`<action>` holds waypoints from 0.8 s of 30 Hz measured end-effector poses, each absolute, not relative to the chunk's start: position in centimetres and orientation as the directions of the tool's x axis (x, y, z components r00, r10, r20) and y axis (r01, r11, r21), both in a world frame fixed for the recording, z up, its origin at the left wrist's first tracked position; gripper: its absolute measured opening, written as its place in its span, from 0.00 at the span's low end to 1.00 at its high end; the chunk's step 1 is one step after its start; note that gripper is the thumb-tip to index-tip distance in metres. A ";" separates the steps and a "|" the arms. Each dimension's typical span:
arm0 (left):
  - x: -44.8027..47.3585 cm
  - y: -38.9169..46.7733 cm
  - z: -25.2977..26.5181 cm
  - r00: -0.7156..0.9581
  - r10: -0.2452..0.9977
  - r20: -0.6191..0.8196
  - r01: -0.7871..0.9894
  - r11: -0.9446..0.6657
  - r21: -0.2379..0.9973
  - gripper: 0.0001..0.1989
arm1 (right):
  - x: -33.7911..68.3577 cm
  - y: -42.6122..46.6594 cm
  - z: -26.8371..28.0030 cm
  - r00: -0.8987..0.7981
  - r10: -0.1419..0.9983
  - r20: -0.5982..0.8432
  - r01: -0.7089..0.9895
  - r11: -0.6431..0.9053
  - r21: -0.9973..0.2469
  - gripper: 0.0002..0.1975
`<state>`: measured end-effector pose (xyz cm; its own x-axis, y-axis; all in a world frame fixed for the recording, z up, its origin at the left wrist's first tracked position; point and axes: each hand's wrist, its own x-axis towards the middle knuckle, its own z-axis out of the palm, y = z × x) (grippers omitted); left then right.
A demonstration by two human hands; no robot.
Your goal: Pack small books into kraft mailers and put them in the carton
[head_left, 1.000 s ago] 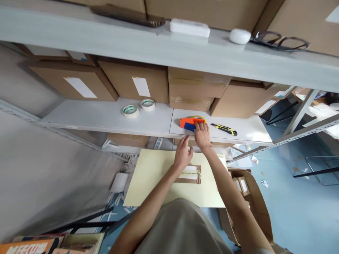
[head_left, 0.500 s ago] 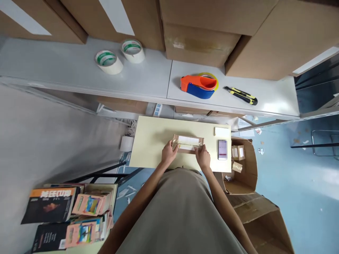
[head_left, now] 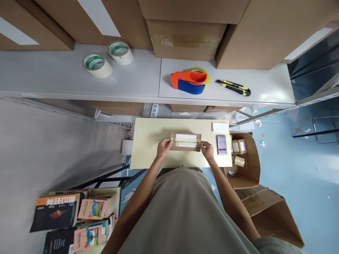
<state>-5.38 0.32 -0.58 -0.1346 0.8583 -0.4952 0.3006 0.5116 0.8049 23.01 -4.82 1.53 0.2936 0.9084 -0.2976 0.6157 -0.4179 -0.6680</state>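
Observation:
A small brown cardboard parcel (head_left: 182, 148) lies on the pale yellow table (head_left: 147, 155), its long side running left to right. On its upper face is a white label (head_left: 186, 137), with a strip of clear tape across it. My left hand (head_left: 163, 148) pinches the parcel's left end, at the tape. At the opposite end, the thumb and fingers of my right hand (head_left: 207, 150) are closed on the right edge. A phone (head_left: 221, 145) with a lit screen and a white pad of labels (head_left: 220, 127) lie to the right of the parcel.
On the grey shelf (head_left: 132, 84) ahead are two tape rolls (head_left: 102, 68), an orange and blue tape dispenser (head_left: 191, 86) and a yellow-black utility knife (head_left: 235, 88). An open carton (head_left: 250, 173) holding small boxes stands right of the table. Books (head_left: 57, 215) are stacked lower left.
My hands have shifted outward to the parcel's two ends, from gripping its near corners. The parcel now lies flatter. The camera view has shifted slightly.

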 end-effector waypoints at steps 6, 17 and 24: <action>-5.8 -0.8 0.7 -0.131 0.923 -0.361 0.342 0.384 0.858 0.10 | 24.2 -4.6 1.5 0.254 0.950 -0.183 0.543 -0.297 -0.785 0.19; -6.1 -4.6 -2.1 -0.186 0.826 -0.532 0.517 0.543 0.662 0.15 | 23.2 -8.7 -2.3 0.160 0.889 -0.428 0.531 -0.443 -0.722 0.17; -4.2 -4.4 -0.3 -0.244 0.936 -0.252 0.693 0.350 0.630 0.27 | 26.2 -8.9 -4.1 0.284 0.857 -0.430 0.409 -0.514 -0.754 0.15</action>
